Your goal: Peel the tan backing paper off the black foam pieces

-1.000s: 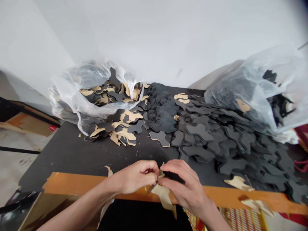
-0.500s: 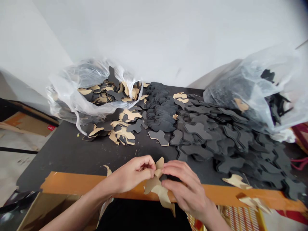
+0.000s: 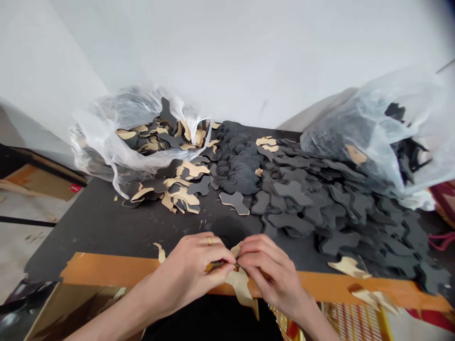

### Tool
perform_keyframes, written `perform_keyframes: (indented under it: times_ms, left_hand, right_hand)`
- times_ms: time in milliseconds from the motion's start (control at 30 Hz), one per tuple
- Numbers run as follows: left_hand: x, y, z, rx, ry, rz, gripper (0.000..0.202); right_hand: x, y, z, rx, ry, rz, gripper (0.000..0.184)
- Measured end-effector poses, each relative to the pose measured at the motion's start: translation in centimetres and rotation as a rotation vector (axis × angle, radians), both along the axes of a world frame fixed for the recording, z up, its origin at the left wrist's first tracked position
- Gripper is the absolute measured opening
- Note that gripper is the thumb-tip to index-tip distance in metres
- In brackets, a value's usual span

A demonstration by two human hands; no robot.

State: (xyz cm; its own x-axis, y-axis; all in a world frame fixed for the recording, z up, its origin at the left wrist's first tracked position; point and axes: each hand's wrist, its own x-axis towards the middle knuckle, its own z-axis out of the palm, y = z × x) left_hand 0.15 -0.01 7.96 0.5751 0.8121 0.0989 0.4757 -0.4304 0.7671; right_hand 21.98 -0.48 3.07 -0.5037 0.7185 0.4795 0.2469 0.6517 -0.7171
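Note:
My left hand (image 3: 202, 263), with a ring on one finger, is closed in a pinch at the table's front edge. My right hand (image 3: 268, 265) is also closed, its fingertips meeting the left ones. Between them is a small dark pad with tan paper backing (image 3: 235, 249), mostly hidden by the fingers. Directly below the fingertips, a loose tan paper piece (image 3: 241, 290) hangs over the table edge. Beyond the hands lies a single black three-lobed pad (image 3: 234, 202) with a tan rim.
Many black pads (image 3: 291, 222) cover the right side, beside an overlapping row of black pads (image 3: 236, 163). An open plastic bag (image 3: 103, 137) of tan-and-black pieces stands left, another plastic bag (image 3: 373, 128) right. Orange tape (image 3: 106, 270) lines the front edge; a yellow basket (image 3: 359, 322) sits below.
My left hand has turned over, back upward, and its fingertips have come against the right ones. The tan face seen between the hands is now mostly covered. The heaps and bags have not moved.

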Motion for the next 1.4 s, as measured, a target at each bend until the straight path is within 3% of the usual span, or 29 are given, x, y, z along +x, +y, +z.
perform_keyframes:
  times_ms: [133,333,600,833,1400]
  left_hand:
    - [0.2,0.0,-0.5,0.065,0.038,-0.021,0.013]
    - [0.8,-0.1,-0.8,0.073,0.044,0.063,0.018]
    - [1.3,0.2,0.0,-0.233,0.068,0.180,0.013]
    - [0.8,0.6,-0.9,-0.503,-0.048,0.281,0.010]
    - [0.3,0.8,-2.3,-0.761,-0.278,0.369,0.009]
  right_hand:
    - [0.0,-0.1,0.1,-0.012,-0.020,0.002,0.021]
    - [0.1,-0.2,0.3,0.027,-0.086,-0.011,0.018]
    - [-0.3,-0.2,1.3,0.225,-0.133,-0.055,0.020]
    - [0.2,-0.7,1.0,0.287,-0.133,-0.029,0.021]
    - [0.2,-1.0,1.3,0.283,-0.093,-0.043,0.021]
